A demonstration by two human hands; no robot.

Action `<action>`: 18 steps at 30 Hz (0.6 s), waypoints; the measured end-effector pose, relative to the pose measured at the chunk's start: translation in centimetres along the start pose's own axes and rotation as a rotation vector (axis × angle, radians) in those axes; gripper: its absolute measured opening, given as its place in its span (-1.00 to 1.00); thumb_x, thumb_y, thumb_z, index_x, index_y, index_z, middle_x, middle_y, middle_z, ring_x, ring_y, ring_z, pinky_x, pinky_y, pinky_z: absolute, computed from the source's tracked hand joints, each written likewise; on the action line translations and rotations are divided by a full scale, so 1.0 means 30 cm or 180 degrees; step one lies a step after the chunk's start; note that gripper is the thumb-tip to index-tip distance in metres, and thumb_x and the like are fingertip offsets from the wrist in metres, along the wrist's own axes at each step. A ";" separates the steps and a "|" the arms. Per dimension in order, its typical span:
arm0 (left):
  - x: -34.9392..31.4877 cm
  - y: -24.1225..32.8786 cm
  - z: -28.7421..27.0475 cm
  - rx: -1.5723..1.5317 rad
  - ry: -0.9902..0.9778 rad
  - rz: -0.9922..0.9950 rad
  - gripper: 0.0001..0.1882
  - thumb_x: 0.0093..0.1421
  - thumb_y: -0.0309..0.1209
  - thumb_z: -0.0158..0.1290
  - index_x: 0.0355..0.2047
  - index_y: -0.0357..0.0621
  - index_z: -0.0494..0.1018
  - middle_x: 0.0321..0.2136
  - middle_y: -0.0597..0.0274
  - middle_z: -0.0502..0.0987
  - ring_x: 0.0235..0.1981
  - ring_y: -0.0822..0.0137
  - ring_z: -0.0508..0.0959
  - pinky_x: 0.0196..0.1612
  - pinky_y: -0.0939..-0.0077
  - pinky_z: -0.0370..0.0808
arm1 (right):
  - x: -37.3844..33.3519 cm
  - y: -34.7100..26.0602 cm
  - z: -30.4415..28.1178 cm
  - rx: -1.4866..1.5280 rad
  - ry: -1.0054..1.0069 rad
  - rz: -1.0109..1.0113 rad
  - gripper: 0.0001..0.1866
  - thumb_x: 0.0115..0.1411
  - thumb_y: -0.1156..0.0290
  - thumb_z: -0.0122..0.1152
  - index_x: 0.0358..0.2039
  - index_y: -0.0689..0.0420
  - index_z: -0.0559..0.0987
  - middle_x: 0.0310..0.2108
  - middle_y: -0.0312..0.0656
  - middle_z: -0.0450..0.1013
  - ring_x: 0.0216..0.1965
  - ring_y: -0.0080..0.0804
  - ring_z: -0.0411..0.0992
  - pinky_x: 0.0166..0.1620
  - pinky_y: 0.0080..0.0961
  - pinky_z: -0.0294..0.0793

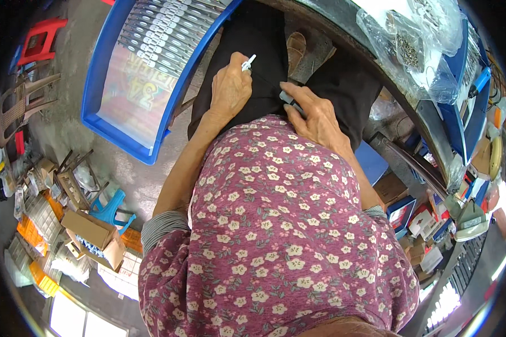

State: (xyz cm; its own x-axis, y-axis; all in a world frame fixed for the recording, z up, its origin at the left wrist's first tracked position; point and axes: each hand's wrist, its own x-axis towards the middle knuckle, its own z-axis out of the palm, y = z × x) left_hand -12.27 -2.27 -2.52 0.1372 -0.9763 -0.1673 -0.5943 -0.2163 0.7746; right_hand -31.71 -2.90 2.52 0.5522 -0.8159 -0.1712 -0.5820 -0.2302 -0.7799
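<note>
Left hand (230, 89) pinches a white piece (249, 62), right hand (317, 117) grips a grey piece (290, 102); slack pinching could drop either.

Left hand (230, 87) curled in pinch; right hand (316, 115) bent, fingers (299, 95) pointing inward; hands apart.
</note>
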 end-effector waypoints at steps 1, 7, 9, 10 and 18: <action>-0.002 0.004 0.001 0.0205 0.0025 0.0036 -0.85 0.10 -0.51 -0.12 -0.30 -0.27 0.28 -0.53 -0.23 0.47 -0.43 -0.20 0.48 -0.34 0.04 0.39 | 0.002 -0.012 -0.005 -0.0609 -0.0046 -0.0191 -0.59 0.02 0.51 0.09 -0.05 0.11 0.43 -0.43 -0.12 0.40 -0.42 -0.23 0.43 -0.40 -0.42 0.40; -0.001 0.011 0.007 0.0412 0.0042 0.0094 -0.88 0.10 -0.51 -0.10 -0.37 -0.29 0.24 -0.51 -0.23 0.47 -0.47 -0.21 0.49 -0.42 0.03 0.42 | 0.010 -0.013 0.003 -0.1746 0.0454 -0.1061 -0.58 -0.01 0.54 0.13 -0.06 0.05 0.45 -0.55 -0.22 0.24 -0.55 -0.34 0.36 -0.53 -0.46 0.37; -0.009 -0.002 0.024 0.0505 0.0116 0.0118 -0.87 0.12 -0.49 -0.11 -0.32 -0.25 0.25 -0.55 -0.18 0.46 -0.48 -0.16 0.49 -0.42 0.06 0.39 | 0.008 -0.004 0.015 -0.1601 0.0413 -0.1035 -0.58 0.00 0.55 0.12 -0.06 0.06 0.45 -0.55 -0.21 0.25 -0.56 -0.34 0.37 -0.54 -0.46 0.37; -0.012 -0.008 0.033 0.0597 0.0194 0.0146 -0.85 0.14 -0.47 -0.12 -0.27 -0.22 0.27 -0.59 -0.12 0.45 -0.49 -0.11 0.49 -0.43 0.09 0.37 | 0.007 0.002 0.021 -0.1460 0.0377 -0.1011 -0.59 0.01 0.55 0.12 -0.06 0.07 0.44 -0.54 -0.21 0.26 -0.57 -0.33 0.37 -0.56 -0.45 0.37; -0.012 -0.021 0.061 0.0890 0.0114 0.0338 -0.80 0.09 -0.46 -0.08 -0.33 -0.24 0.16 -0.53 -0.19 0.47 -0.52 -0.19 0.49 -0.47 0.02 0.43 | 0.001 0.027 0.045 -0.1097 0.0030 -0.0711 -0.63 0.03 0.55 0.12 -0.09 0.13 0.45 -0.56 -0.10 0.29 -0.62 -0.24 0.36 -0.60 -0.40 0.36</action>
State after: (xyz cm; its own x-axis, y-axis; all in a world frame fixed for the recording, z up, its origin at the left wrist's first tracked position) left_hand -13.39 -1.78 -4.08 0.0875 -0.9938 -0.0689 -0.8013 -0.1113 0.5878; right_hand -31.34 -2.40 1.07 0.6830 -0.7303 -0.0138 -0.6153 -0.5651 -0.5496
